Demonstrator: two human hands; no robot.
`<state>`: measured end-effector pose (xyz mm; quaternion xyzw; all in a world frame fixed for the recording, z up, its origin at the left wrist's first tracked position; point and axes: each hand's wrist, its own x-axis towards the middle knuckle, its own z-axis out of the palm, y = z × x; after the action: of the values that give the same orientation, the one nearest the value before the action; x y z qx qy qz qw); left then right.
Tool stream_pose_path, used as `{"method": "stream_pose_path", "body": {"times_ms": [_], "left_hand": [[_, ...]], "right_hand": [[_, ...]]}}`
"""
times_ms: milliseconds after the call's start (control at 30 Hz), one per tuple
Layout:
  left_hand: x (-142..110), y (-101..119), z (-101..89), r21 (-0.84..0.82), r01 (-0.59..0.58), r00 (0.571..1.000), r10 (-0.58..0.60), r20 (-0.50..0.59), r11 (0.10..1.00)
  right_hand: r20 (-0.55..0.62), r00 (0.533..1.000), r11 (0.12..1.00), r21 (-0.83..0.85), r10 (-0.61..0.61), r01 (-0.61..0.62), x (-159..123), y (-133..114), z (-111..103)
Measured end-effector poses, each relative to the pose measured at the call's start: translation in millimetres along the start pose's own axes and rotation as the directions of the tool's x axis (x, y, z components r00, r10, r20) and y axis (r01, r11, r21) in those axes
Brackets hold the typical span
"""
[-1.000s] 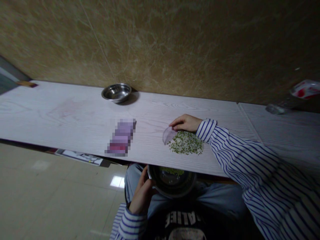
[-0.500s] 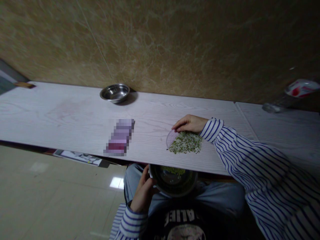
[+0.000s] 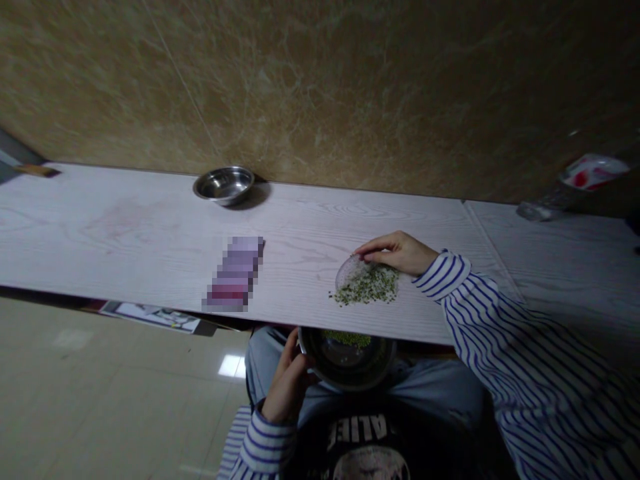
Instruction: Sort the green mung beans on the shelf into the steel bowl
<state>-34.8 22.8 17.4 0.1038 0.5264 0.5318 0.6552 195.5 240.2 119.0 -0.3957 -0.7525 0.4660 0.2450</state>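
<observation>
My right hand point(image 3: 395, 252) is closed, its thumb and fingers pinching the edge of a clear, patterned round plastic disc point(image 3: 348, 270). The disc is tilted at the back left of a pile of mixed green and white grains point(image 3: 367, 288) and touches it. A few green grains lie loose around the pile. Below the table's front edge, my left hand point(image 3: 289, 385) grips the left rim of a metal bowl point(image 3: 350, 377) over my lap. Small green beans point(image 3: 353, 339) lie at the bowl's far side, partly hidden by the table edge.
Against the wall, a steel bowl point(image 3: 224, 187) stands at the back left of the white table point(image 3: 300, 247). A blurred-out purple flat item point(image 3: 236, 272) lies left of the pile. A clear bottle with a red-and-white label point(image 3: 575, 187) is at the far right.
My right hand has moved right with the disc, drawing it over the pile, which looks thinner and more spread. My left hand keeps its hold on the bowl. The view has shifted slightly.
</observation>
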Motion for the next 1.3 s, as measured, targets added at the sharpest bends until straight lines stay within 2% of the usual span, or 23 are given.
{"method": "stream_pose_path", "body": {"times_ms": [100,200,333,500,667,900,1167,1300], "left_hand": [[-0.6,0.7,2.0,-0.008,0.010,1.000,-0.010,-0.019,1.000],[-0.7,0.4,2.0,-0.021,0.006,1.000,-0.006,-0.008,1.000],[0.3,-2.7,-0.4,-0.023,0.008,1.000,-0.008,-0.010,1.000],[-0.5,-4.3,1.5,-0.011,0.022,1.000,-0.021,0.019,1.000],[-3.5,-1.5,7.0,-0.010,0.031,0.998,-0.031,0.055,0.999],[-3.5,-0.8,10.1,-0.001,0.037,0.999,-0.037,0.031,0.999],[-3.3,-2.5,11.2,0.000,0.048,0.998,-0.048,0.045,0.999],[-3.3,-2.0,12.6,0.001,0.056,0.998,-0.056,0.039,0.998]], "right_hand": [[-0.188,0.982,1.000,-0.015,-0.022,0.020,-10.2,5.2,2.8],[-0.399,0.917,1.000,0.007,-0.011,0.015,-21.6,13.8,8.9],[-0.518,0.855,0.997,0.072,0.027,0.012,-39.3,25.8,18.4],[-0.553,0.830,0.993,0.118,0.072,-0.007,-52.8,33.4,28.7],[-0.519,0.849,0.986,0.167,0.103,-0.017,-57.5,33.5,38.8],[-0.499,0.860,0.984,0.176,0.104,-0.017,-67.7,27.0,48.2],[-0.570,0.817,0.994,0.099,0.086,-0.036,-91.1,20.8,41.2],[-0.586,0.804,0.994,0.102,0.098,-0.047,-95.6,22.0,45.0]]}}
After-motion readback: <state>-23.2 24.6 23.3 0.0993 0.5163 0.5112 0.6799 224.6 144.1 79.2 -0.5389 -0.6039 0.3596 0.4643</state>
